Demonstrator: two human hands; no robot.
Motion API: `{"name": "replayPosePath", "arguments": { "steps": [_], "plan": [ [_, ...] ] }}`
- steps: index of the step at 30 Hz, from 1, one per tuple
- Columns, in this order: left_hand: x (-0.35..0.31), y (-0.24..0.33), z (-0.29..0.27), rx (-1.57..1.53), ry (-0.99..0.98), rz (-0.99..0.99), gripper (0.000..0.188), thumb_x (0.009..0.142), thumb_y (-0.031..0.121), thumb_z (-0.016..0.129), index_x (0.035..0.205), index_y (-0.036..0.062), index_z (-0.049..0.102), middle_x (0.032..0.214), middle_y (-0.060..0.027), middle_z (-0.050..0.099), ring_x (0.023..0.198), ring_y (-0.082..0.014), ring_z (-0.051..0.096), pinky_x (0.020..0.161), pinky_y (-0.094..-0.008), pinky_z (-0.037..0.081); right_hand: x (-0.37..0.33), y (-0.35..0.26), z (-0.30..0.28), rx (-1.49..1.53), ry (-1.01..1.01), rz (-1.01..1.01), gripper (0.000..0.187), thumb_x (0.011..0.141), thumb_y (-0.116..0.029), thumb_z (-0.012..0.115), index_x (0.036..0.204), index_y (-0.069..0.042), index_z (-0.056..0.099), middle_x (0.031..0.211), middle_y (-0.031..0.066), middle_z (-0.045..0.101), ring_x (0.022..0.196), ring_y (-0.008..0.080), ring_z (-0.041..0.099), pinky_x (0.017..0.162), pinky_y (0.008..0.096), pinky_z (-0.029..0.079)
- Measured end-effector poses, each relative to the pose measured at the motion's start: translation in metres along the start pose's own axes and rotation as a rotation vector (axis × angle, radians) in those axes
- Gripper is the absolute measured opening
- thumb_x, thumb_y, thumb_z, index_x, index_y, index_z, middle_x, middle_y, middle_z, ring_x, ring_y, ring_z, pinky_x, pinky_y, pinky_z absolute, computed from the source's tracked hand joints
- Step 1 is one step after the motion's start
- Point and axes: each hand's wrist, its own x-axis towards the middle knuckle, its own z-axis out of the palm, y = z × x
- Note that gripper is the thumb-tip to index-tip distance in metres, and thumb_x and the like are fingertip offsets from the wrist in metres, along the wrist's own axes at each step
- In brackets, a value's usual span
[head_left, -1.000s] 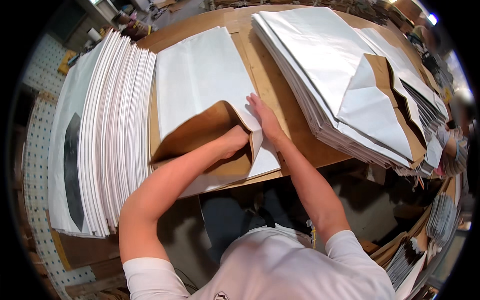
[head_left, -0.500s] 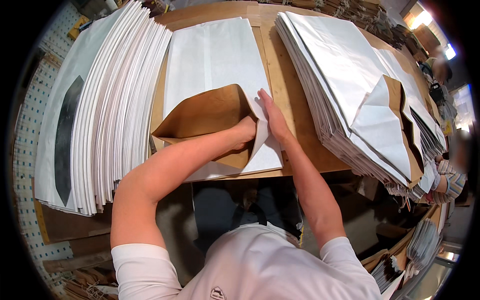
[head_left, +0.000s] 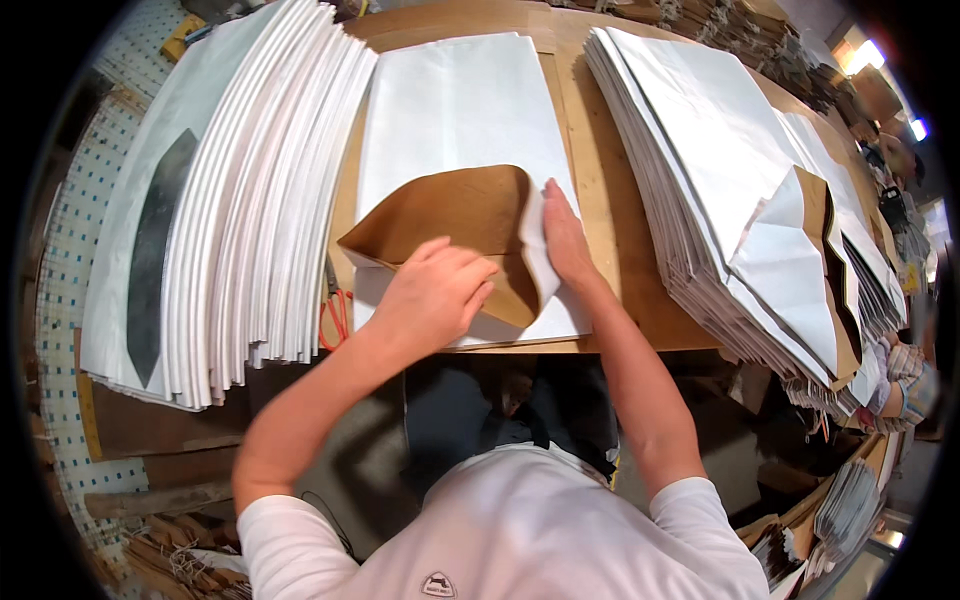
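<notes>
On the wooden table in front of me lies a white paper bag (head_left: 450, 95) with its brown-lined end (head_left: 455, 200) spread open toward me. My left hand (head_left: 425, 295) hovers over the near side of that opening, fingers loosely bent and thumb apart, with nothing seen in it. Against the outside of the bag's right fold rests my right hand (head_left: 568, 240), its fingers stretched out flat. Scissors with red handles (head_left: 335, 315) lie just left of the bag, partly under the neighbouring stack's edge.
A tall stack of white paper bags (head_left: 270, 200) stands on the left, with a dark flat strip (head_left: 160, 260) on it. Another stack (head_left: 690, 140) is on the right, beside an opened bag end (head_left: 800, 270). Brown bundles line the back. Another person's arm (head_left: 895, 390) shows at far right.
My left hand has come out of the bag's right corner and moved left over the opening. My right hand stays at the right fold. The red scissor handles have come into sight.
</notes>
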Motion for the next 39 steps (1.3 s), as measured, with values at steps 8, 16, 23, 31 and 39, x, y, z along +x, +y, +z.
{"name": "replayPosePath", "arguments": {
  "steps": [8,16,23,31,39],
  "plan": [
    [-0.048,-0.134,0.039,-1.292,0.619,-0.311,0.08,0.11,0.062,0.015,0.149,0.0005,0.049,0.142,-0.017,0.057,0.135,-0.0266,0.051,0.122,-0.0423,0.028,0.002,0.01,-0.039,0.368,0.149,0.052,0.064,0.114,-0.045,0.029,0.158,0.001,0.038,0.159,0.0204,0.045,0.149,0.0281,0.04,0.124,0.0393,0.028],
    [-0.07,-0.169,0.064,-1.45,0.463,-0.33,0.093,0.104,0.074,0.021,0.147,-0.0035,0.05,0.135,-0.0148,0.062,0.125,-0.0227,0.058,0.111,-0.0361,0.043,-0.071,-0.195,0.022,0.127,-0.365,-0.216,0.029,0.108,-0.018,0.049,0.119,0.003,0.065,0.111,0.0184,0.068,0.108,0.0285,0.065,0.099,0.0356,0.048],
    [-0.043,-0.165,0.082,-1.373,0.535,-0.275,0.082,0.108,0.066,0.031,0.136,-0.0041,0.062,0.118,-0.014,0.071,0.11,-0.0212,0.065,0.102,-0.035,0.048,0.001,-0.142,0.124,0.177,-1.026,0.329,0.051,0.11,-0.034,0.044,0.144,0.001,0.058,0.144,0.0122,0.06,0.131,0.0207,0.054,0.115,0.0327,0.038],
    [-0.037,-0.166,0.091,-1.01,0.531,-0.479,0.079,0.109,0.063,0.03,0.114,-0.0028,0.074,0.099,-0.0143,0.075,0.096,-0.0225,0.068,0.092,-0.0346,0.05,-0.017,-0.114,0.129,0.229,-0.968,0.271,0.04,0.106,-0.02,0.048,0.138,0.002,0.059,0.137,0.0157,0.062,0.127,0.0255,0.056,0.111,0.0364,0.042],
    [-0.027,-0.178,0.077,-1.104,0.389,-0.549,0.078,0.11,0.062,0.027,0.125,-0.0041,0.067,0.111,-0.0121,0.071,0.104,-0.0191,0.065,0.097,-0.0333,0.048,0.003,-0.093,0.151,0.777,-0.86,0.597,0.043,0.104,-0.014,0.053,0.146,-0.003,0.05,0.141,0.0116,0.057,0.123,0.0242,0.056,0.108,0.038,0.045]
  ]
}}
